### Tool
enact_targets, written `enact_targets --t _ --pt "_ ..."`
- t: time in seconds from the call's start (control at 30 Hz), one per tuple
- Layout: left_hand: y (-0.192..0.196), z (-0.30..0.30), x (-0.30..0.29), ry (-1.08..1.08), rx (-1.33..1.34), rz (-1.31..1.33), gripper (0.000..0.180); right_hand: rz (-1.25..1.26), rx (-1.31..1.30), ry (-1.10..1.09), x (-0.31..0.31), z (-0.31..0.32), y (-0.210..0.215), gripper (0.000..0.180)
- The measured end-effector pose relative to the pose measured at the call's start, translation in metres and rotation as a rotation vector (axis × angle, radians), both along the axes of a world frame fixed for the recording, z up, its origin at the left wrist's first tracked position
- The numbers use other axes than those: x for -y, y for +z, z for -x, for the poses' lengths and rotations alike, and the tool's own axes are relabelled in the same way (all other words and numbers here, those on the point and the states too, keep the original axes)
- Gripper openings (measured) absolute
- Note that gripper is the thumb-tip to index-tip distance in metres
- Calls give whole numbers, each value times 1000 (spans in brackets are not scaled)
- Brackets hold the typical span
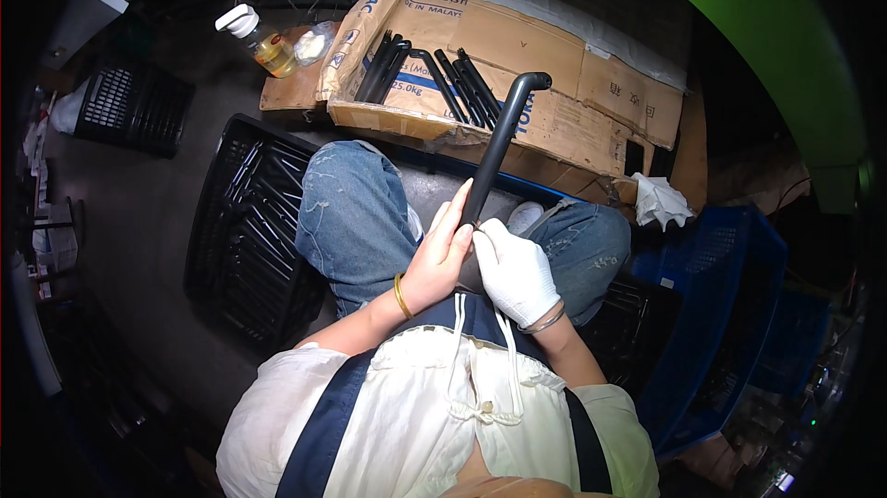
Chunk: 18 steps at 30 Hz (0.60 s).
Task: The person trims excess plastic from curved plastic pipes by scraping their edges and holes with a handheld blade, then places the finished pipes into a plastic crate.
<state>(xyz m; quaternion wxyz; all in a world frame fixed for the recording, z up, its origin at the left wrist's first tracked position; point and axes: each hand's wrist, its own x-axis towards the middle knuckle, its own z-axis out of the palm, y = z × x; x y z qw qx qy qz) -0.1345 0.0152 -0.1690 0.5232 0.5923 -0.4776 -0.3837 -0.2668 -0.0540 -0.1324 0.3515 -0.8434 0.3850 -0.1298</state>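
Note:
My bare left hand (434,262), with a gold bangle at the wrist, is closed around the lower part of a black bent tube (499,142). The tube tilts up and away from me, and its short crooked end points right at the top. My right hand (513,272), in a white glove, is curled shut against the tube's lower part, beside my left thumb. Whatever its fingertips pinch is hidden. Beyond my knees, similar black tubes (467,82) lie in an opened cardboard box (545,45).
At my left stands a black crate (208,249) full of black tubes. A white-capped bottle (263,45) and a crumpled plastic bag (314,42) sit left of the box. White crumpled cloth (661,200) hangs at its right corner. Blue crates (721,313) stand at my right.

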Motion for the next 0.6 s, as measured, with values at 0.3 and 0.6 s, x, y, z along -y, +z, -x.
enact_targets --t 0.3,0.6 --pt "-4 -2 3 14 226 136 54 -28 -66 54 4 2 4 21" --pt "-6 1 -2 4 141 15 54 68 -130 16 -6 -3 0 20"
